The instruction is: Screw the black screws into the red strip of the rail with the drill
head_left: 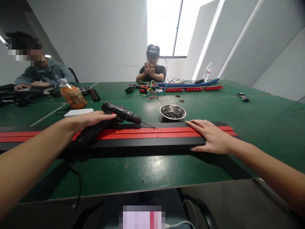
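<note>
My left hand [91, 118] is closed round the grip of a black power drill [121, 113]; its fingers are mostly hidden. The drill is tilted over a long black bar with a red strip [133, 133] along its top. The tip of the drill's long, thin bit is at the red strip's far edge, near a small dark spot. My right hand [211, 136] grips the bar near its right end, fingers spread across the top and thumb against the near side. Behind the bar stands a metal bowl [172, 109] holding small dark pieces, probably screws.
A white flat case [79, 112] and an orange drink bottle [72, 93] stand beyond my left hand. Wires and a blue strip [190, 85] with red blocks lie farther back. Two people sit across the green table [152, 171]. A cable hangs over the near edge.
</note>
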`<state>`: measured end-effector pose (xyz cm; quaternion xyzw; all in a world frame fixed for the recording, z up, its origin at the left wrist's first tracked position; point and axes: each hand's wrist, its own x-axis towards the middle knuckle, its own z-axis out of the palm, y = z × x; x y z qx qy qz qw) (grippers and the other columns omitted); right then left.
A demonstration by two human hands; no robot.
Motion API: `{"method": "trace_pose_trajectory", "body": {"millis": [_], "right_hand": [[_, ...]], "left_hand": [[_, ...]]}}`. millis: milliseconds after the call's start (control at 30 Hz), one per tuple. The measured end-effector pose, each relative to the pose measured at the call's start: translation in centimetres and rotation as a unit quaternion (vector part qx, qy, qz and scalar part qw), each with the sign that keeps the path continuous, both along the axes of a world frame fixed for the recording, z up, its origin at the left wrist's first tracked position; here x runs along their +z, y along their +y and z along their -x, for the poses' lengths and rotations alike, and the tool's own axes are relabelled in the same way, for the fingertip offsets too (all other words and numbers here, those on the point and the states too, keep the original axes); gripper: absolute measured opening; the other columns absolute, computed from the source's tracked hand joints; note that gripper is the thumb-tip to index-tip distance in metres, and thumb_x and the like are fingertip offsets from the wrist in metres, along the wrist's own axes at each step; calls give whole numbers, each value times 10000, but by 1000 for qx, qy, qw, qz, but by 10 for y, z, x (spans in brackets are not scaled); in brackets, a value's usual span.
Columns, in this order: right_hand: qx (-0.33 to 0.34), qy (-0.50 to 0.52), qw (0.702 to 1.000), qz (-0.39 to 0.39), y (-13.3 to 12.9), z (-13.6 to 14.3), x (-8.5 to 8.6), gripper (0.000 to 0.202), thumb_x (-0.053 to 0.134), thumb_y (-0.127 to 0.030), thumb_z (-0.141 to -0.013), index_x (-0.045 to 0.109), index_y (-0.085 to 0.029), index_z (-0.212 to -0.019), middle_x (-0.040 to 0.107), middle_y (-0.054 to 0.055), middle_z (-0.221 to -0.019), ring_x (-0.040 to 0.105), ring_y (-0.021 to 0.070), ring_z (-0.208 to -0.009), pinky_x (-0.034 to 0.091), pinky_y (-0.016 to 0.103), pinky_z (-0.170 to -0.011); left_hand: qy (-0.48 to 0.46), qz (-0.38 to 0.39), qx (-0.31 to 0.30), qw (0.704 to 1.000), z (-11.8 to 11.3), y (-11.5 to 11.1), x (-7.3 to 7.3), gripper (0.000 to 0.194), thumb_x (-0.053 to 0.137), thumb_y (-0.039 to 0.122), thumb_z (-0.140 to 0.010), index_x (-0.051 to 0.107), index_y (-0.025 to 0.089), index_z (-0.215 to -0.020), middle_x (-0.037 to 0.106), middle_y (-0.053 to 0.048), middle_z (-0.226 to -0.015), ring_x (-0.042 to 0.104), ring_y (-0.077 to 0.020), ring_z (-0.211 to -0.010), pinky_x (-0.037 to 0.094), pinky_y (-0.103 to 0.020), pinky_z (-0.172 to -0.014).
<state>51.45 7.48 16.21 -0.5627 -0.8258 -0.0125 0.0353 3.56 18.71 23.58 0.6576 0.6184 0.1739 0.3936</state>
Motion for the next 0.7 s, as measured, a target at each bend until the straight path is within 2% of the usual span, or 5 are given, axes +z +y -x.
{"method": "trace_pose_trajectory", "body": {"millis": [100, 300, 500, 700], "right_hand": [[5, -3, 1000, 12, 2, -2, 2, 1106, 619, -737, -698, 147, -284, -1590, 260, 95, -1603, 234, 401, -1450, 169, 583, -1177], [9, 3, 1000, 20, 2, -2, 4, 1108, 627, -726, -709, 142, -265, -1592, 217, 99, -1618, 200, 369, -1469, 134, 560, -1191], [18, 3, 1000, 26, 6, -4, 3, 1095, 618, -717, -720, 140, -258, -1592, 190, 98, -1624, 166, 356, -1480, 115, 565, -1189], [25, 5, 999, 30, 13, -7, 1, 1098, 631, -716, -713, 143, -270, -1591, 191, 86, -1626, 179, 373, -1474, 122, 569, -1188]], "left_hand": [[-28, 69, -3, 997, 2, -3, -1, 675, 704, 669, -682, 721, 152, -1116, 764, -91, -990, 718, -255, -784, 535, -264, -584], [-31, 59, 18, 998, -1, -4, 0, 585, 764, 640, -611, 760, 227, -1024, 767, -70, -902, 713, -255, -701, 517, -266, -509], [-22, 57, 6, 998, -4, 0, -4, 588, 751, 647, -634, 759, 211, -1028, 764, -79, -970, 723, -244, -778, 537, -247, -566], [-14, 67, 6, 998, -3, 1, -8, 627, 731, 671, -639, 758, 173, -1020, 760, -97, -970, 722, -254, -781, 529, -246, -542]]}}
